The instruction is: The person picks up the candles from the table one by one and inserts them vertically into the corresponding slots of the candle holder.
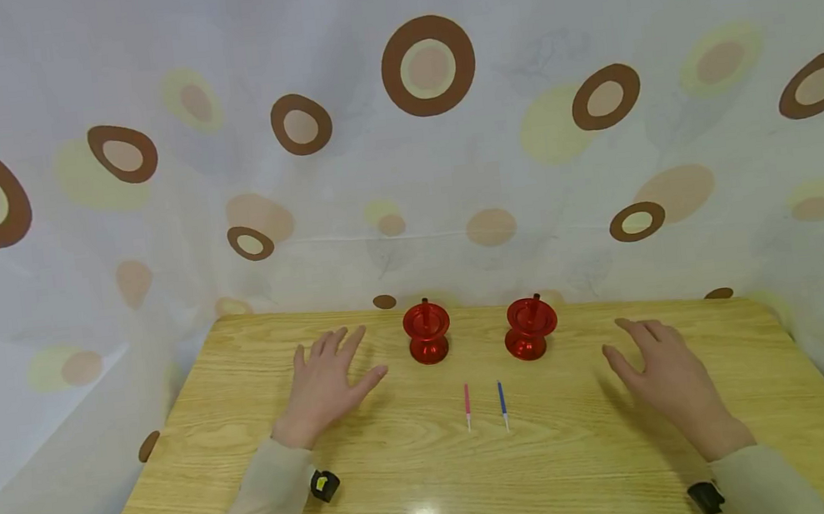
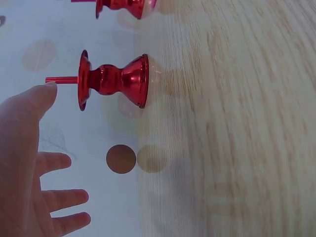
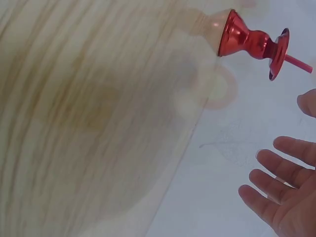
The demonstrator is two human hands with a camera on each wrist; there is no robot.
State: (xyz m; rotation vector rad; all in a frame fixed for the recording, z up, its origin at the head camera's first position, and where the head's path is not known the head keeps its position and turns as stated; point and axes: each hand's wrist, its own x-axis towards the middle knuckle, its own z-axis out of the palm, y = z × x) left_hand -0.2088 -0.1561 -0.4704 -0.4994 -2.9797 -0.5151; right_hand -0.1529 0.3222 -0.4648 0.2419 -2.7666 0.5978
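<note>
Two shiny red candle holders stand upright near the back of the table, the left candle holder (image 1: 429,347) and the right candle holder (image 1: 528,343), each with a thin stem rising from its dish. In front of them lie a pink candle (image 1: 467,399) and a blue candle (image 1: 502,398), both thin with white lower ends. My left hand (image 1: 323,388) is spread, left of the left holder and apart from it. To the right of the right holder, my right hand (image 1: 666,381) hovers with fingers extended, holding nothing. Both wrist views show a holder beyond the fingers.
The light wooden table (image 1: 420,474) has a glossy surface. A white curtain (image 1: 343,172) with brown and yellow circles hangs behind it and along both sides. A black device (image 1: 325,485) is strapped to the left wrist, another black device (image 1: 705,498) to the right.
</note>
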